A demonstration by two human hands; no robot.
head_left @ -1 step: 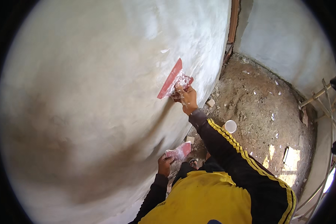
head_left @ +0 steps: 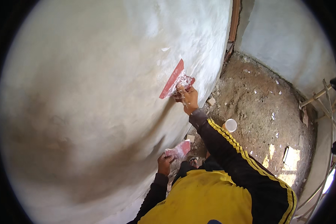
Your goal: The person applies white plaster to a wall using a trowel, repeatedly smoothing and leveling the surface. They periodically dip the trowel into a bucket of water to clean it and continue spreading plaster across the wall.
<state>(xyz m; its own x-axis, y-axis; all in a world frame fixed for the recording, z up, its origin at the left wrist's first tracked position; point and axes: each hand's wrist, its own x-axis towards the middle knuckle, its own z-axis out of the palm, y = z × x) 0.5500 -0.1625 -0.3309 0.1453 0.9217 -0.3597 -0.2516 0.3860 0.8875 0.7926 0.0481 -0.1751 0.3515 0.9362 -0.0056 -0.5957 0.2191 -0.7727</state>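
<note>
In my right hand (head_left: pixel 189 99) is a wide red putty spreader (head_left: pixel 172 79), its back smeared with white filler. Its long straight edge lies at or very near the pale plastered wall (head_left: pixel 100 93); whether it touches I cannot tell. Lower down, my left hand (head_left: pixel 164 164) grips a smaller red putty spreader (head_left: pixel 179 149) by one end, close to my body. White filler coats part of this one too. Both hands are closed around their tools. A small white fleck (head_left: pixel 165 49) sticks to the wall above the wide spreader.
A white bucket (head_left: pixel 230 126) stands on the rough dirt floor (head_left: pixel 250 100), right of my right forearm. Rubble and white scraps are scattered about. Wooden poles (head_left: pixel 315 96) lean at the far right by another wall (head_left: pixel 287 41). A brown wooden frame (head_left: pixel 234 22) edges the plastered wall.
The wide spreader and my right hand sit a touch further right. The small spreader is slightly left of where it was. Both grips stay the same.
</note>
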